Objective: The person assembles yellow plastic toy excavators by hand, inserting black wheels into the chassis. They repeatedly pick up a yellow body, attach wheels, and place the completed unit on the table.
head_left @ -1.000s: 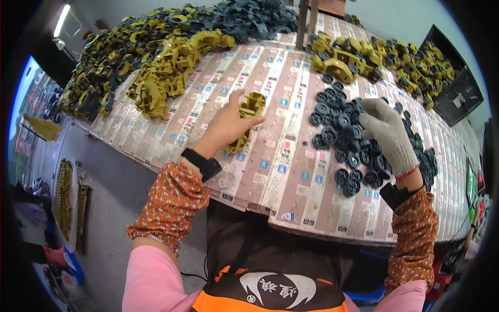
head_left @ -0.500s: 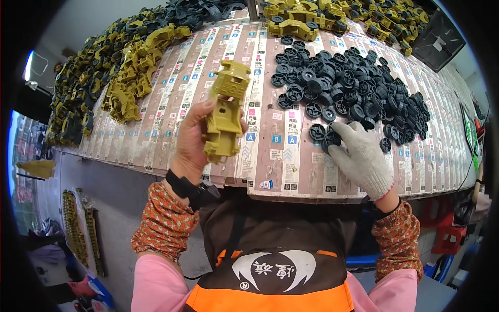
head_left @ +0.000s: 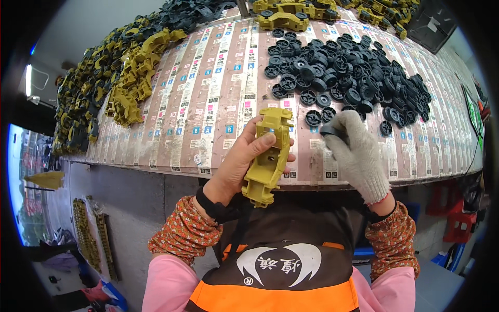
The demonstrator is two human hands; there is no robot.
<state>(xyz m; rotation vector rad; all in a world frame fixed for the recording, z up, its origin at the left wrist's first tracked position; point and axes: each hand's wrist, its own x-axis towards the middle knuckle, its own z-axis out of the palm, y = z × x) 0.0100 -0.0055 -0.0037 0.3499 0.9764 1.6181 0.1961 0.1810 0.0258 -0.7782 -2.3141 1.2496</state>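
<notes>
While the left hand (head_left: 236, 166) grips the yellow part (head_left: 267, 156), the gloved right hand (head_left: 353, 153) pinches a black wheel (head_left: 332, 132); it could slip past the tabletop's (head_left: 208, 104) near edge.

1. One view only, worn on the person's head, looking steeply down over the chest and apron (head_left: 270, 275).
2. It faces forward across the table (head_left: 218, 93), whose far end climbs to the top of the frame.
3. The left hand (head_left: 236, 166) and the gloved right hand (head_left: 356, 153) sit close under the lens, near centre.
4. The fisheye bends the table's near edge into an arc, and a dark rim rings the picture.
</notes>
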